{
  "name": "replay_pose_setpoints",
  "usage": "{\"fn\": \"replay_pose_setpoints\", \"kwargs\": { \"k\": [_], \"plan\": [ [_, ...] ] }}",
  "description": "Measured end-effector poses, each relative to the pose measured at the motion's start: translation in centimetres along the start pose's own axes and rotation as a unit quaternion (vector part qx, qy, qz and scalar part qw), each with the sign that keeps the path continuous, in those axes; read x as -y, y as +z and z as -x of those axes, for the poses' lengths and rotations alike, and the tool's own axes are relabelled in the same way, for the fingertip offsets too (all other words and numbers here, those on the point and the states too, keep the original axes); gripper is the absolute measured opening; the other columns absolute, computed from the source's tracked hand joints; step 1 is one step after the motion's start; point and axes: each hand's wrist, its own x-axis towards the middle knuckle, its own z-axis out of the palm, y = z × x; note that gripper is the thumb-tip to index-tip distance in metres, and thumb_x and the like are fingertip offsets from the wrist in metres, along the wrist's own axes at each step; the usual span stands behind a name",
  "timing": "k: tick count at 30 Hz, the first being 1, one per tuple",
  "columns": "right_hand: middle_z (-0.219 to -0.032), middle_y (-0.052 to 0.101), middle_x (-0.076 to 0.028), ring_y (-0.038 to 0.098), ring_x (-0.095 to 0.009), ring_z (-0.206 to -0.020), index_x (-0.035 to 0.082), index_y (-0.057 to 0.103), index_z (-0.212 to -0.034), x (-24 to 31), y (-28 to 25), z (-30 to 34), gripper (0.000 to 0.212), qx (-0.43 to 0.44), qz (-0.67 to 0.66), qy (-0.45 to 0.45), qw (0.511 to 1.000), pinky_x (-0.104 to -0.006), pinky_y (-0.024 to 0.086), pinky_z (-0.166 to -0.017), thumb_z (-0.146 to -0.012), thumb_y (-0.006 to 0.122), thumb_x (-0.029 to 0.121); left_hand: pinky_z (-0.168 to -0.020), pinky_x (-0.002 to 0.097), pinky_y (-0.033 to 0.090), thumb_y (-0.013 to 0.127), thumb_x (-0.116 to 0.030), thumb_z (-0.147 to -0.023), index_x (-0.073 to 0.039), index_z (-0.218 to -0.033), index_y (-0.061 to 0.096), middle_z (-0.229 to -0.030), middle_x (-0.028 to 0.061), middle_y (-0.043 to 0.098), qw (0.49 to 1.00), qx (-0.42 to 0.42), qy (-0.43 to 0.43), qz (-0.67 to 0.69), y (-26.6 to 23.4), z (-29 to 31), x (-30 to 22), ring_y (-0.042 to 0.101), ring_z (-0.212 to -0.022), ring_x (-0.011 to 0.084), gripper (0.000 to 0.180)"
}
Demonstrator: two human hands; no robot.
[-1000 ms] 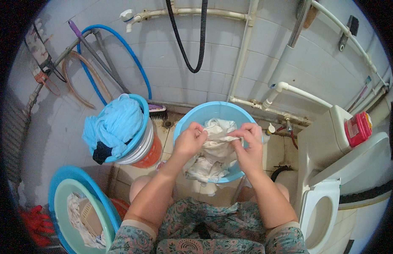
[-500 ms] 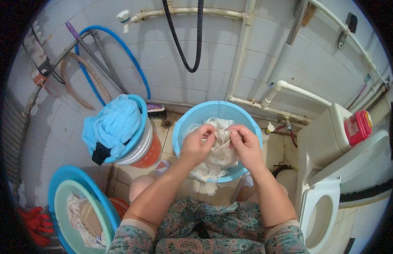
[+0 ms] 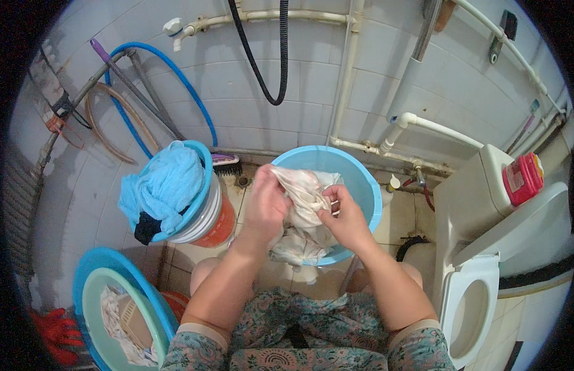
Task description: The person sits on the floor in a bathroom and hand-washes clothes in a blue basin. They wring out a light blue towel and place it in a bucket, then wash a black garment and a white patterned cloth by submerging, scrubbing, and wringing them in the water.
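A wet, off-white cloth (image 3: 304,193) is stretched between my two hands above a light blue basin (image 3: 368,185). My left hand (image 3: 266,201), a little blurred, is closed on the cloth's upper left part. Fingers and thumb of my right hand (image 3: 344,214) pinch its right side. The lower part of the cloth bunches down over the basin's near rim. Whether it is one piece or several I cannot tell.
Left stands a bucket (image 3: 211,219) topped by a basin of blue cloth (image 3: 169,179). Nearer are nested basins (image 3: 92,263) with laundry and red gloves (image 3: 55,334). A toilet (image 3: 454,309) is at the right, a scrubbing brush (image 3: 227,164) by the wall.
My left hand has moved left and slightly up, drawing the cloth out wide. My right hand has shifted slightly left and down, still pinching it.
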Motion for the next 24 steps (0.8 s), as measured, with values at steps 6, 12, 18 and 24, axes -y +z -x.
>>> {"fn": "replay_pose_setpoints", "kwargs": {
  "k": [6,12,18,24],
  "plan": [
    [-0.09,0.051,-0.009,0.055,-0.024,-0.078,0.006,0.048,-0.099,0.1,0.0,0.1,0.027,-0.001,0.009,-0.135,0.991,-0.0321,0.045,-0.072,-0.075,0.06,0.008,-0.099,0.0435,0.034,0.023,-0.031,-0.095,0.006,-0.121,0.038,-0.122,0.0201,0.047,0.987,-0.043,-0.091,0.126,-2.7,-0.5,-0.3,0.046,-0.114,0.0301,0.048],
    [-0.088,0.057,-0.01,0.057,-0.028,-0.081,0.006,0.059,-0.095,-0.6,0.7,0.0,0.022,-0.01,0.039,-0.102,0.994,-0.0349,0.046,-0.073,-0.075,0.06,0.017,-0.095,0.0396,0.038,0.027,-0.022,-0.095,0.001,-0.112,0.042,-0.112,0.0154,0.05,0.993,-0.027,-0.088,0.077,-0.1,-0.1,-0.3,0.048,-0.108,0.0251,0.032],
    [-0.089,0.06,-0.015,0.058,-0.032,-0.083,0.008,0.06,-0.093,-0.9,1.4,0.4,0.023,0.122,0.189,-0.01,0.974,-0.0399,0.046,-0.072,-0.074,0.06,0.022,-0.082,0.0322,0.044,0.036,-0.014,-0.091,-0.004,-0.104,0.042,-0.097,0.0085,0.052,0.988,-0.086,-0.096,-0.086,-1.0,0.9,0.7,0.053,-0.089,0.0173,0.017],
    [-0.083,0.06,-0.014,0.059,-0.032,-0.078,0.008,0.057,-0.092,-3.2,1.4,-0.2,0.018,0.047,0.124,-0.028,0.991,-0.0391,0.046,-0.07,-0.078,0.056,0.019,-0.077,0.0302,0.042,0.052,-0.012,-0.083,-0.004,-0.102,0.045,-0.096,0.0092,0.05,0.838,-0.091,0.044,-0.536,-4.5,0.3,1.0,0.051,-0.081,0.0198,0.022]
  ]
}}
